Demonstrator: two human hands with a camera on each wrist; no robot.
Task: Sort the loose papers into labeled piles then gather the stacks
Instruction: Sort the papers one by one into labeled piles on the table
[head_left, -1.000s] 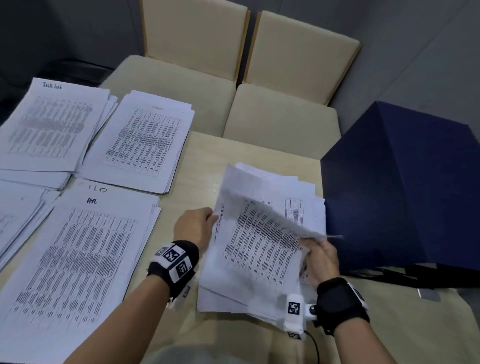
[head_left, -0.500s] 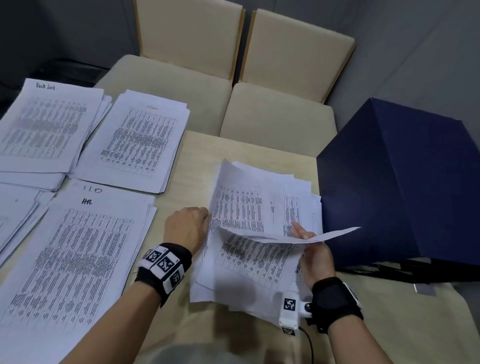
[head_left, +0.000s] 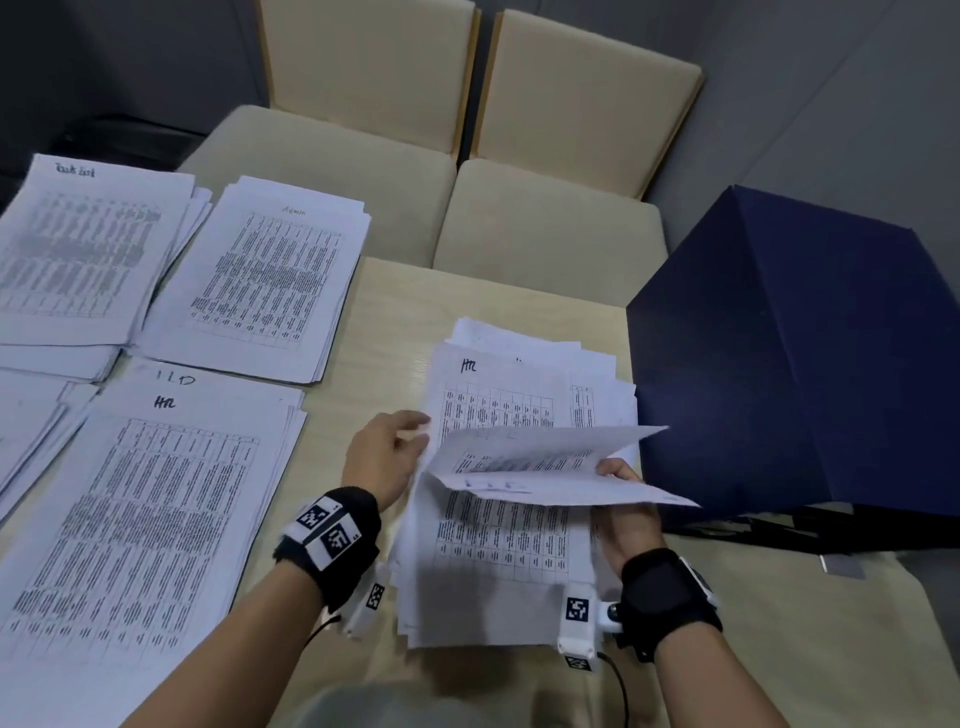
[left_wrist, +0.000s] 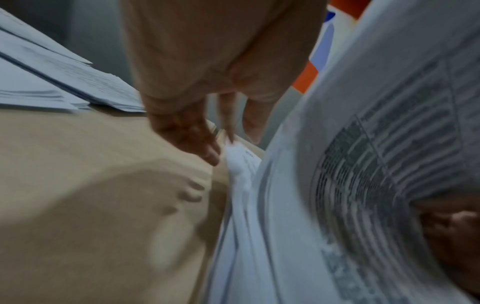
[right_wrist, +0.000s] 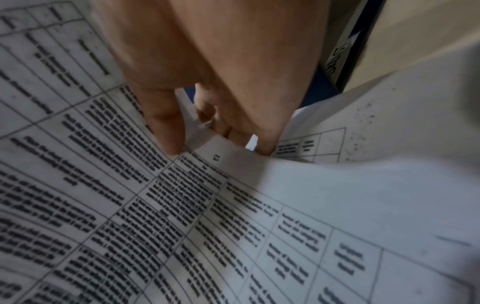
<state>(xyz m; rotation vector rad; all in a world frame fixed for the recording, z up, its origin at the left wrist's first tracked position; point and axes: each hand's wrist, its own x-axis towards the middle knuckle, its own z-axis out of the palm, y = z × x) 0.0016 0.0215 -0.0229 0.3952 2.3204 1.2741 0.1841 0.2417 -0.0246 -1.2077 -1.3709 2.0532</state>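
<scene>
right hand (head_left: 626, 512) pinches lifted sheets (head_left: 545, 467) off the loose stack (head_left: 498, 540) mid-table, box (head_left: 800, 353) tight on its right edge. left hand (head_left: 382, 454) fingers relaxed at the stack's left edge. bare table (head_left: 384, 322) between stack and piles. exposed page reads "hr"; hr pile (head_left: 140, 499), admin pile (head_left: 270, 280) left.

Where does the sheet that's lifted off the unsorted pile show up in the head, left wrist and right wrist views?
Head: the lifted sheet hangs centre-right over the unsorted pile, held by the right hand.
Left wrist: lifted sheet curves down the right side, blurred.
Right wrist: lifted sheet spreads right of centre, pinched at its edge by the fingers.
Shared landmark: the unsorted pile beneath it, seen in all three.
</scene>
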